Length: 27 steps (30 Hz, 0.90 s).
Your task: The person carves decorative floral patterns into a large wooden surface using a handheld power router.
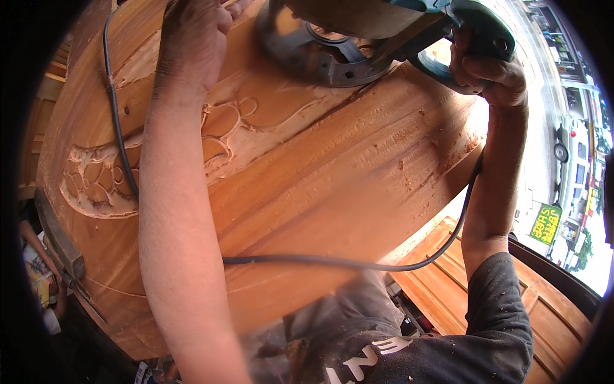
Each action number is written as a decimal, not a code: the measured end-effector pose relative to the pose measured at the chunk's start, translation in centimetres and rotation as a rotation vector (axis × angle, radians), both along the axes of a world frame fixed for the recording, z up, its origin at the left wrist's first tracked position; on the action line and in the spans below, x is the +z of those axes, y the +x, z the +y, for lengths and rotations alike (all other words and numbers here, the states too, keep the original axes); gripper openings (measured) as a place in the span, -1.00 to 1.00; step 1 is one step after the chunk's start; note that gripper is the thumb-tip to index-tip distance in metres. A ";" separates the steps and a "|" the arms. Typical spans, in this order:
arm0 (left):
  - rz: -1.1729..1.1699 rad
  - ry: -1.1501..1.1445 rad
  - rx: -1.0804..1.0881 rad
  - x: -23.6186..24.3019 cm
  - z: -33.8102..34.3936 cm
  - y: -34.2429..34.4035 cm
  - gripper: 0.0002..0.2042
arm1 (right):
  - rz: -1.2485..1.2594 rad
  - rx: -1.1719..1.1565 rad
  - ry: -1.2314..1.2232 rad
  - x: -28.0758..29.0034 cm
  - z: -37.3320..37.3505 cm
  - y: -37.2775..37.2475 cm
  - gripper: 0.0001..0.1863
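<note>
My right hand [492,73] is wrapped around the looped handle of a teal and black router [364,70]. The router's round, spoked base rests over a large wooden panel [332,205], and its upper body runs out of view at the top. Over the panel's far left part is my left hand [192,45], its fingers curled and partly cut off by the top edge; what it holds, if anything, is hidden. Below the router and beside my left forearm, the panel bears carved scroll and scale-like relief [224,128]. A black cord [320,259] crosses the panel under my left forearm.
Wood shavings [473,144] lie along the panel's right edge. A clamp-like metal bar [61,240] sits at its left edge. Paneled wooden doors [531,307] stand at the lower right. Beyond are a bright road, a parked vehicle [569,147] and a yellow-green sign [545,224].
</note>
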State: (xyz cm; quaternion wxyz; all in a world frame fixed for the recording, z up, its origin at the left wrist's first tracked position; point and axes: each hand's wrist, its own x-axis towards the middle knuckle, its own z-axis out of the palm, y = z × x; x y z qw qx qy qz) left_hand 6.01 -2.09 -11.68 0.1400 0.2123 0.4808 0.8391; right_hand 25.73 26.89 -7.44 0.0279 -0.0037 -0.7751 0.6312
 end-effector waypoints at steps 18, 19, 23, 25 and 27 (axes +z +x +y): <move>0.272 -0.089 0.033 -2.2 -0.6 -0.8 -0.13 | -0.002 0.018 -0.015 -0.2 -0.2 -0.1 -0.63; 0.301 -0.092 0.072 -0.9 -0.6 0.7 -0.12 | -0.003 0.012 -0.019 0.0 -0.4 -0.1 -0.63; 0.191 -0.097 0.097 -0.2 -0.9 0.8 -0.12 | 0.000 0.058 -0.066 0.1 -0.6 -0.4 -0.64; 0.237 -0.083 0.085 -0.7 -1.2 0.3 -0.12 | -0.004 0.064 -0.063 0.1 -0.6 -0.5 -0.65; 0.309 -0.071 0.062 -1.5 -1.6 -0.1 -0.11 | -0.007 0.056 -0.059 0.1 -0.7 -0.5 -0.65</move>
